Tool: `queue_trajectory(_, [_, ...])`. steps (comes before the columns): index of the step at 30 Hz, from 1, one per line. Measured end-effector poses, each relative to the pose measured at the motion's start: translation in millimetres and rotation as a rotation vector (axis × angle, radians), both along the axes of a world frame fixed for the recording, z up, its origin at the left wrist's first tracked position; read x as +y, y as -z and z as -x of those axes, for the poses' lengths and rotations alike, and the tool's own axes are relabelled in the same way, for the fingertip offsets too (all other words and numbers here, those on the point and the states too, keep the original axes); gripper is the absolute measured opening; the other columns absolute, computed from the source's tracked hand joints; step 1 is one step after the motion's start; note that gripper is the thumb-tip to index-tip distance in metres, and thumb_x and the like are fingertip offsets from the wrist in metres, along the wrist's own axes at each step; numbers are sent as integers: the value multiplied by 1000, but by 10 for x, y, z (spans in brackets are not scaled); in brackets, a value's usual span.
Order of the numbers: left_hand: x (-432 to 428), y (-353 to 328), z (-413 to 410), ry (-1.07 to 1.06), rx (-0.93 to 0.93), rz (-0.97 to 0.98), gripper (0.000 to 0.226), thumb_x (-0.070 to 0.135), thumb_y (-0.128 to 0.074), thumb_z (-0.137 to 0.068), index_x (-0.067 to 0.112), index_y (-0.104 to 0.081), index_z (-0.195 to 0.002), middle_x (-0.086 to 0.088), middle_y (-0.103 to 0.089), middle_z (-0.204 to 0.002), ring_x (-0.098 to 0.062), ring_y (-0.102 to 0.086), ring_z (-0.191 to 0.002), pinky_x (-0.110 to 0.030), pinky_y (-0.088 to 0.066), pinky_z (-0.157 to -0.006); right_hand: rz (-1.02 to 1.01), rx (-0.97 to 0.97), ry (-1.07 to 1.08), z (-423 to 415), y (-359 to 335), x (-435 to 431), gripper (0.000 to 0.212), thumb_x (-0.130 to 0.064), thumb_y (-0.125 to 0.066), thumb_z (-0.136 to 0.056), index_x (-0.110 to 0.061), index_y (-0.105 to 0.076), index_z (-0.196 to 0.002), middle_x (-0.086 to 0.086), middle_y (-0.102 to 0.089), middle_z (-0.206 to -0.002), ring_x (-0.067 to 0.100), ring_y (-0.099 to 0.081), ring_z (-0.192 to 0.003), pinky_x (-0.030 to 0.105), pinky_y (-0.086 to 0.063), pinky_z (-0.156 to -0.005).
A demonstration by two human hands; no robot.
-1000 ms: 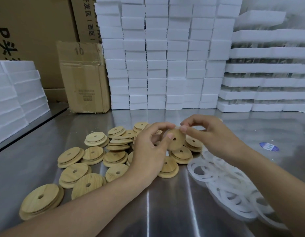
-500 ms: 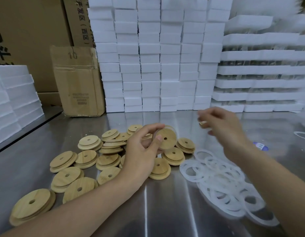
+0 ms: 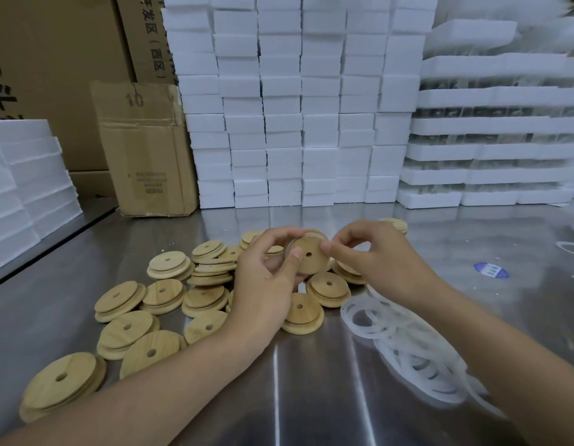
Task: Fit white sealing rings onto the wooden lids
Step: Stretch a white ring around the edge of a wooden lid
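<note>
A round wooden lid (image 3: 311,256) with a centre hole is held up above the steel table (image 3: 311,381), its stepped face toward me. My left hand (image 3: 266,284) grips its left edge, thumb on the face. My right hand (image 3: 379,252) pinches its right rim, where a translucent white sealing ring (image 3: 311,234) shows around the back edge. Several more wooden lids (image 3: 169,304) lie scattered on the left. A heap of white sealing rings (image 3: 408,346) lies at the right under my right forearm.
Stacks of white foam blocks (image 3: 298,107) wall off the back and right. A cardboard box (image 3: 147,149) stands at the back left, more foam (image 3: 25,181) at the left edge. A blue sticker (image 3: 491,270) and a stray ring (image 3: 570,247) lie at the right.
My right hand, which had swung away to the right, has come back to the lid and now pinches its right rim. The left hand kept holding the lid.
</note>
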State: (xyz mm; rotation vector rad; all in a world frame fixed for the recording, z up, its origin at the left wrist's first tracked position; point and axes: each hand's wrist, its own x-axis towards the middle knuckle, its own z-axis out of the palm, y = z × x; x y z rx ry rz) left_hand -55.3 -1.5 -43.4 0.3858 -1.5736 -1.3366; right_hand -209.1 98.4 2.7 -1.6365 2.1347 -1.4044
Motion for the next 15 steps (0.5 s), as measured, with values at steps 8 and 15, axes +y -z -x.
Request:
queue_trajectory(8, [3,-31,4,13,30,-115,21,7,-66,-104,25,-75,-111,-8,-65,-122,-24,-82,-90,-31,-67,-75,139,-324,-22,134,-67,28,14,-24,-68,-100,-21,-75,-89,-6,-77,-97,13,-71,-93,36,-53,-86])
queue_trajectory(15, [-22,-57,-34,-14,19,-123,20,10,-67,-103,28,-75,-109,-8,-64,-122,-24,-81,-85,-28,-66,-72,335,-509,241,442,-149,120,18,-35,-67,-100,-26,-73,-85,-10,-78,-92,10,-68,-80,27,-48,-72])
